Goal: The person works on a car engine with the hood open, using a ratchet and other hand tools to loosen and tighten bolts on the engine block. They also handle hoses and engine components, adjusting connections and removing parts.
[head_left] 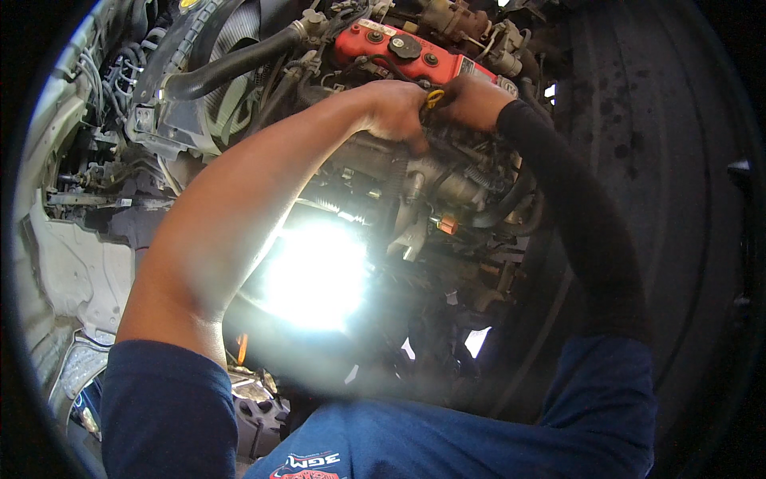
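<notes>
Loop (pixel 434 97), yellow, btwn L hand (pixel 398 109) & R hand (pixel 480 102), nr red engine cover (pixel 361 45), long axis slanting up to R, nearer hand unclear; fingers mostly hidden, can't tell if gripping.

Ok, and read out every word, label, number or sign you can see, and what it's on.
I don't copy printed words, so here's where they stand:
Blue shirt: white lettering and a red emblem, unquoted.
Red engine cover: pale label, too small to read.
Black cap: marking too small to read.
</notes>
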`<state>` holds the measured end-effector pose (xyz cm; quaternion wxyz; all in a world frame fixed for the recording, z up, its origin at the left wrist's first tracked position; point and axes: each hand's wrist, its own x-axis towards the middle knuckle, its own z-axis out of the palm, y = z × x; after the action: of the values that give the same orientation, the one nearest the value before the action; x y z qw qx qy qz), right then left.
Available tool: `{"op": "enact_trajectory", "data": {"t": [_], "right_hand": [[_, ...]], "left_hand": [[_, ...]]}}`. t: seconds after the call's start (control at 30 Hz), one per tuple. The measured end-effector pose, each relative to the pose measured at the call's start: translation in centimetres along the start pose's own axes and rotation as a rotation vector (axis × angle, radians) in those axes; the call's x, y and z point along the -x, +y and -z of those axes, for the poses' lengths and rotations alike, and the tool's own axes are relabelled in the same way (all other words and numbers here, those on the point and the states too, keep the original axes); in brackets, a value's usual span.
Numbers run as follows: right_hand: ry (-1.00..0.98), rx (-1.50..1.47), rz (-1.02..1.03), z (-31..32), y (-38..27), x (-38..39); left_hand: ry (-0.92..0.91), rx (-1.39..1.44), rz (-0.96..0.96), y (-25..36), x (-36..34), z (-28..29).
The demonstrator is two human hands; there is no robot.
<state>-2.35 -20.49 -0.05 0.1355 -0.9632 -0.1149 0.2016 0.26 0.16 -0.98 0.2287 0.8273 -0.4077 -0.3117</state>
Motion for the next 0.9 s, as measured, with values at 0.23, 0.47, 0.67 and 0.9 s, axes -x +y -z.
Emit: {"op": "enact_trajectory", "data": {"t": [0.23, 0.47, 0.67, 0.9], "right_hand": [[-0.008, 0.051, 0.021, 0.3, -0.4, 0.1], [0.036, 0.053, 0.003, -0.6, 0.3, 0.2], [0.081, 0.121, 0.158, -1.8, 1.3, -1.1], [0.105, -0.05, -0.043, -0.9, 0.4, 0.4]], "left_hand": [[-0.063, -0.082, 0.119, 0.8, -0.4, 0.5], [0.033, -0.089, 0.104, 0.4, -0.5, 0.1], [-0.023, -0.038, 0.11, 0.6, -0.3, 0.5], [-0.045, -0.019, 0.125, 0.6, -0.5, 0.5]]}}
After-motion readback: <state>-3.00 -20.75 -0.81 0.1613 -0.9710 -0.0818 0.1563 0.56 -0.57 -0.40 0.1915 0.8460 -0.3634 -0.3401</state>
